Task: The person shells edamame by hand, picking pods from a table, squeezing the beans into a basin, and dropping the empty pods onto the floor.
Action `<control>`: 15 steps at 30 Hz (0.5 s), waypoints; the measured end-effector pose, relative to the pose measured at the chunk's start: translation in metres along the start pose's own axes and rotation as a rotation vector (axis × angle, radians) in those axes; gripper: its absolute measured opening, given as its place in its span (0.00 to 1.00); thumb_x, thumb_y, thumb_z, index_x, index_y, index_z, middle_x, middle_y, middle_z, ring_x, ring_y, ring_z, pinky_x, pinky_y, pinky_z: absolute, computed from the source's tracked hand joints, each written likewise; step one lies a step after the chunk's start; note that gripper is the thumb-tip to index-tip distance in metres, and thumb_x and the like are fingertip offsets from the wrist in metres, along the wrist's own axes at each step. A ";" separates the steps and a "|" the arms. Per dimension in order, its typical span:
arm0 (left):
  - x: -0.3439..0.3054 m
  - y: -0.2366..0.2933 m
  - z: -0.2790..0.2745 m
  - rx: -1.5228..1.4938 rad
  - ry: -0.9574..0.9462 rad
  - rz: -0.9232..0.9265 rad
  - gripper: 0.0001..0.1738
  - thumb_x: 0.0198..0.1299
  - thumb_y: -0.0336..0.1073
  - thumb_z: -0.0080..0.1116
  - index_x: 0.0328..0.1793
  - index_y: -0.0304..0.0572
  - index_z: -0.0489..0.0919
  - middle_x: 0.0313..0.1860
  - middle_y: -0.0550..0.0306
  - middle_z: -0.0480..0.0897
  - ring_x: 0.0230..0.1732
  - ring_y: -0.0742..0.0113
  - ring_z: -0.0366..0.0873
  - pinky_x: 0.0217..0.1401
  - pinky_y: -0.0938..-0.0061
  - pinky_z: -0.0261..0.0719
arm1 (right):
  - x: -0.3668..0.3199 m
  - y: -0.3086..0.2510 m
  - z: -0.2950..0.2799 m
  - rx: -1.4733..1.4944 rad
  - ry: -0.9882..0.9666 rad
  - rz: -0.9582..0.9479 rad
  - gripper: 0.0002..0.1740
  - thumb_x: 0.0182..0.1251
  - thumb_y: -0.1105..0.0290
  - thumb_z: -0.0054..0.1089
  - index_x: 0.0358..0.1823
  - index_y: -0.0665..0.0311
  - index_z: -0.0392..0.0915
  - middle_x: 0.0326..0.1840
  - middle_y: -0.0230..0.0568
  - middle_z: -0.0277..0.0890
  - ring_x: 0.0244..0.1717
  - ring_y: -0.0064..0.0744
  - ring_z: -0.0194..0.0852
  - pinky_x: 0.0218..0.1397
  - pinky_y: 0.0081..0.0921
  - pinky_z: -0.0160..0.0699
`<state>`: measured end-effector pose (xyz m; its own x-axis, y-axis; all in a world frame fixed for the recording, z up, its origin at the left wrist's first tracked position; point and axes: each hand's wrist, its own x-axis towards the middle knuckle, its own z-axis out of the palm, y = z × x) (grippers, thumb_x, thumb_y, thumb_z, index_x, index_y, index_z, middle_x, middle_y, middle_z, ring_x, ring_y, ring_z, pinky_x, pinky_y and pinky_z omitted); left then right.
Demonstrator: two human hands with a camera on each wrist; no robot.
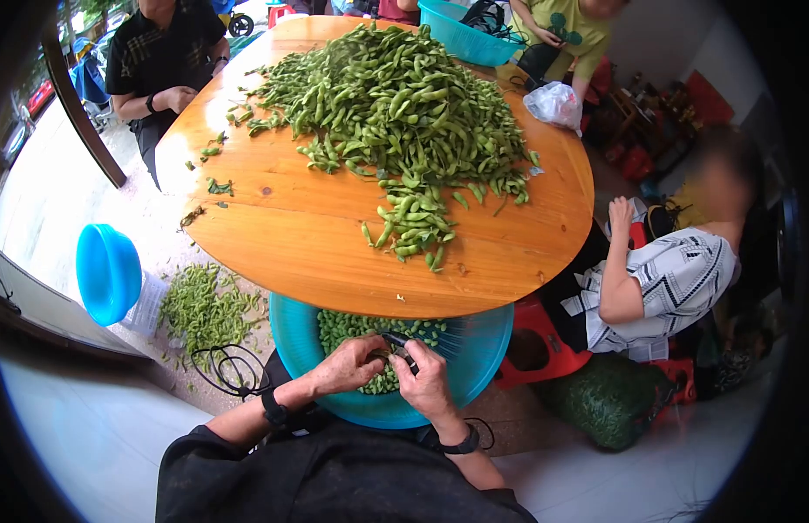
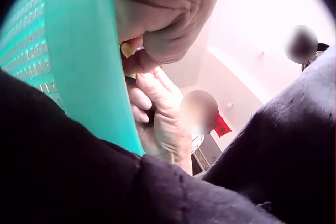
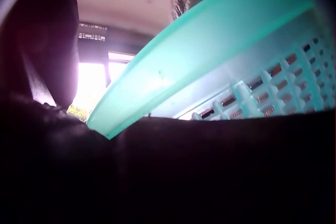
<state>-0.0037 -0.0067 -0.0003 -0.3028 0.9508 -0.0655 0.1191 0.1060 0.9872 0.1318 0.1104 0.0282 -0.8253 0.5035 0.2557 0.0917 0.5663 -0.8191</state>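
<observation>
Both hands meet over a teal slotted basket (image 1: 291,366) that holds shelled green beans (image 1: 339,327). The left hand (image 1: 345,366) pinches a green bean pod between thumb and fingers. From the other side the right hand (image 1: 424,382) grips the same pod with curled fingers, its thumb close to the left fingertips. In the left wrist view, a yellow-green bit of the pod (image 2: 127,50) shows between the fingers; the rest is hidden. Something small and black (image 1: 394,338) sits by the right fingers. The right wrist view mostly shows the basket wall (image 3: 173,56) and dark cloth.
A wooden table (image 1: 291,261) overhangs the basket's far side, heaped with bean pods (image 1: 396,105). Discarded pods (image 1: 208,305) litter the floor at left near a blue basin (image 1: 108,275). A red stool (image 1: 544,344) and dark green sack (image 1: 605,401) stand right. Other people sit around.
</observation>
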 end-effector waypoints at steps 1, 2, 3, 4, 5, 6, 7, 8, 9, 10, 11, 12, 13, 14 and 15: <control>0.001 -0.004 0.001 0.007 0.005 0.018 0.12 0.59 0.27 0.53 0.48 0.30 0.77 0.37 0.45 0.78 0.38 0.55 0.79 0.41 0.64 0.77 | 0.000 0.000 -0.001 -0.001 0.002 0.000 0.07 0.63 0.77 0.62 0.40 0.69 0.74 0.35 0.53 0.76 0.36 0.60 0.77 0.36 0.43 0.75; 0.003 -0.006 0.002 0.015 0.010 0.037 0.12 0.58 0.26 0.52 0.48 0.30 0.76 0.38 0.44 0.77 0.39 0.52 0.79 0.42 0.63 0.76 | 0.001 0.001 -0.001 0.002 0.003 0.016 0.07 0.63 0.76 0.62 0.39 0.69 0.74 0.35 0.54 0.76 0.37 0.60 0.77 0.36 0.43 0.75; 0.003 -0.005 0.002 0.016 0.008 0.039 0.12 0.58 0.26 0.52 0.48 0.30 0.76 0.38 0.44 0.77 0.39 0.52 0.79 0.42 0.63 0.76 | 0.001 0.001 -0.002 0.004 0.003 0.032 0.07 0.63 0.75 0.62 0.39 0.69 0.74 0.35 0.54 0.76 0.37 0.60 0.77 0.36 0.43 0.75; 0.004 -0.002 0.001 0.064 0.006 0.051 0.12 0.58 0.25 0.51 0.47 0.31 0.76 0.37 0.44 0.77 0.39 0.51 0.78 0.42 0.62 0.76 | 0.000 0.000 -0.002 0.003 0.006 0.032 0.07 0.63 0.75 0.62 0.39 0.69 0.74 0.35 0.54 0.76 0.37 0.60 0.77 0.36 0.43 0.75; 0.004 0.000 0.000 0.113 0.007 0.064 0.11 0.58 0.25 0.49 0.46 0.31 0.76 0.36 0.43 0.77 0.39 0.50 0.78 0.42 0.61 0.76 | 0.000 0.002 -0.003 0.010 0.003 0.041 0.07 0.63 0.75 0.62 0.39 0.69 0.74 0.35 0.54 0.76 0.36 0.60 0.77 0.36 0.43 0.75; 0.005 0.000 0.000 0.113 0.006 0.066 0.11 0.58 0.25 0.49 0.46 0.31 0.76 0.36 0.43 0.77 0.39 0.50 0.78 0.42 0.61 0.76 | 0.000 0.002 -0.003 0.017 0.000 0.050 0.08 0.63 0.74 0.62 0.39 0.69 0.74 0.35 0.55 0.77 0.36 0.61 0.77 0.36 0.43 0.75; 0.005 0.000 -0.001 0.107 0.001 0.036 0.11 0.58 0.24 0.48 0.46 0.32 0.76 0.36 0.42 0.77 0.39 0.50 0.78 0.42 0.60 0.75 | 0.001 0.002 -0.004 0.016 0.000 0.050 0.08 0.63 0.74 0.62 0.39 0.69 0.74 0.35 0.55 0.77 0.36 0.61 0.77 0.36 0.43 0.75; 0.004 0.000 -0.002 0.100 -0.003 0.006 0.11 0.57 0.24 0.48 0.46 0.32 0.76 0.36 0.42 0.77 0.40 0.50 0.78 0.43 0.59 0.75 | 0.001 0.000 -0.004 0.037 -0.018 0.074 0.08 0.63 0.74 0.62 0.39 0.69 0.74 0.34 0.55 0.77 0.35 0.60 0.77 0.36 0.43 0.75; 0.004 -0.003 -0.002 0.100 -0.003 0.005 0.11 0.57 0.24 0.48 0.46 0.32 0.76 0.36 0.42 0.77 0.40 0.50 0.78 0.43 0.59 0.75 | 0.001 -0.001 -0.005 0.059 -0.037 0.098 0.08 0.63 0.74 0.62 0.40 0.69 0.75 0.33 0.55 0.77 0.35 0.60 0.78 0.36 0.42 0.75; 0.005 -0.008 -0.002 0.098 -0.004 0.033 0.13 0.57 0.23 0.47 0.48 0.33 0.76 0.35 0.42 0.78 0.39 0.50 0.79 0.42 0.59 0.76 | 0.001 -0.002 -0.005 0.059 -0.037 0.097 0.08 0.63 0.74 0.62 0.40 0.69 0.75 0.33 0.55 0.77 0.35 0.60 0.78 0.36 0.42 0.75; 0.005 -0.011 -0.003 0.096 -0.005 0.061 0.14 0.57 0.23 0.47 0.49 0.33 0.76 0.34 0.42 0.79 0.37 0.50 0.80 0.42 0.59 0.76 | 0.001 -0.003 -0.006 0.077 -0.028 0.113 0.07 0.63 0.75 0.63 0.39 0.69 0.75 0.33 0.54 0.77 0.34 0.58 0.78 0.36 0.41 0.75; 0.004 -0.007 -0.003 0.097 -0.005 0.060 0.14 0.57 0.23 0.47 0.49 0.33 0.76 0.34 0.42 0.79 0.37 0.50 0.80 0.42 0.59 0.76 | 0.001 -0.003 -0.006 0.097 -0.020 0.129 0.07 0.63 0.75 0.63 0.38 0.70 0.76 0.32 0.54 0.77 0.33 0.57 0.78 0.35 0.40 0.76; 0.003 0.000 -0.002 0.109 0.002 0.003 0.15 0.58 0.23 0.48 0.51 0.34 0.77 0.33 0.42 0.80 0.36 0.50 0.81 0.41 0.59 0.77 | 0.000 -0.004 -0.009 0.098 -0.021 0.128 0.07 0.63 0.75 0.63 0.38 0.70 0.76 0.32 0.54 0.77 0.33 0.57 0.78 0.35 0.40 0.76; 0.002 0.004 -0.003 0.123 0.010 -0.054 0.16 0.58 0.24 0.48 0.52 0.35 0.77 0.32 0.42 0.82 0.35 0.50 0.83 0.40 0.59 0.77 | -0.003 -0.005 -0.014 0.087 -0.003 0.139 0.06 0.63 0.75 0.62 0.38 0.70 0.77 0.31 0.52 0.77 0.32 0.53 0.79 0.34 0.37 0.76; -0.001 0.004 -0.004 0.126 0.016 -0.057 0.16 0.58 0.24 0.48 0.52 0.35 0.77 0.32 0.42 0.82 0.35 0.50 0.83 0.40 0.59 0.77 | -0.005 -0.007 -0.020 0.078 0.012 0.149 0.06 0.63 0.75 0.62 0.38 0.70 0.77 0.30 0.51 0.77 0.31 0.49 0.79 0.34 0.35 0.76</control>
<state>-0.0065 -0.0079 0.0038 -0.3270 0.9377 -0.1173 0.2185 0.1958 0.9560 0.1467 0.1168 0.0430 -0.7992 0.5859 0.1343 0.1686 0.4329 -0.8855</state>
